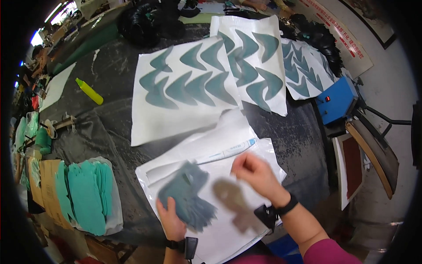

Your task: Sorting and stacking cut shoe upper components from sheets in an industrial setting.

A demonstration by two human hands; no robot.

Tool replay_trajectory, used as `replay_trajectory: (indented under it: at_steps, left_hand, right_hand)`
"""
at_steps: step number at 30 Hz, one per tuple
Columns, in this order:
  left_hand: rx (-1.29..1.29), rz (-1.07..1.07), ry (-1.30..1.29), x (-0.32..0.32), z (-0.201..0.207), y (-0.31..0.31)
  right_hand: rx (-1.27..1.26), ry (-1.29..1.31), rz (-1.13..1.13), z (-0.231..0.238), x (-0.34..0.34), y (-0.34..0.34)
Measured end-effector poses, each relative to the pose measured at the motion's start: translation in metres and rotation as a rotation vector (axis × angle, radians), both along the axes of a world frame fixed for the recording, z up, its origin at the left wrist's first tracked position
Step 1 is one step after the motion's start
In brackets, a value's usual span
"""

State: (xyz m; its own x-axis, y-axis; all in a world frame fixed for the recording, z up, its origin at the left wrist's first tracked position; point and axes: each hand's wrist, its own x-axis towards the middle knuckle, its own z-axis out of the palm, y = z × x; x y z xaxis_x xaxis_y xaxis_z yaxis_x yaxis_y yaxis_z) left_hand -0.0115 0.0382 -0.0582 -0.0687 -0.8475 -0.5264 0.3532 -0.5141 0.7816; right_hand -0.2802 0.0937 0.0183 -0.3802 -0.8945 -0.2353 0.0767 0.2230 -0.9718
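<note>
My left hand (173, 222) grips the near-left edge of a fanned stack of thin grey-teal cut pieces (187, 198), its thumb on top. The stack is slightly blurred. To its right my right hand (258, 176) hovers with finger and thumb pinched together; whatever may be between them is too small to make out. Beneath both hands lies a white sheet (211, 246), where a brown shadow falls. Its far part is covered by a curled sheet (211, 143). Beyond, a white sheet (151, 125) carries rows of grey-teal crescent pieces (189, 91), some overlapping.
Two more sheets with crescents, a middle one (274, 70) and a right one (303, 72), lie beyond. A yellow marker (90, 91) rests on the dark tabletop (105, 132). At left sits a pile of bright teal pieces (90, 196). A blue box-shaped device (336, 101) stands at right.
</note>
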Motion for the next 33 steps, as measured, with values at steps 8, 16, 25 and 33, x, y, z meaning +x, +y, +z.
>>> replay_trajectory:
  at_steps: [8, 16, 25, 33]
  left_hand:
    - [0.032, -0.285, -0.12, 0.014, -0.049, 0.032]
    - [-0.073, -0.384, -0.184, 0.018, -0.059, 0.025]
    - [-0.013, -0.408, -0.106, 0.015, -0.045, 0.009]
    - [-0.027, -0.383, 0.155, 0.061, -0.06, 0.019]
  right_hand:
    - [-0.114, 1.128, 0.062, -0.108, -0.04, -0.151]
    - [-0.215, 1.278, 0.086, -0.111, -0.068, -0.173]
    - [-0.372, 1.47, 0.232, -0.002, -0.06, -0.094]
    - [-0.108, 1.294, 0.258, 0.034, 0.006, 0.09]
